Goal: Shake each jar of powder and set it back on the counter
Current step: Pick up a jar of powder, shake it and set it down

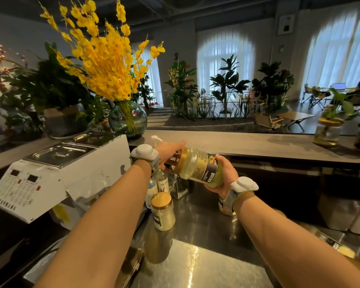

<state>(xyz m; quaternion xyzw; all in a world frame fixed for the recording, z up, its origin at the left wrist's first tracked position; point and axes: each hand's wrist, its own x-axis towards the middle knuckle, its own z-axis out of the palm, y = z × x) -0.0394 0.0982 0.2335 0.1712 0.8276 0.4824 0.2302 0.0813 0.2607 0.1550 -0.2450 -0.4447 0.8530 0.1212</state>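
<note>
Head view: our left hand (168, 151) grips the lid, our right hand (224, 175) cradles the sideways jar (197, 167); a loose lid could spill powder onto the counter (206, 265).

Clear plastic jar of pale yellow-green powder (197, 167): gold lid, black label with gold panel and small orange mark. Smaller upright glass jar of cream powder (163, 213): tan lid, black label patch. Round green-tinted glass vase (127, 119), bright yellow flowers. White box-shaped machine (56, 179), red buttons. Grey steel table (197, 265).
</note>
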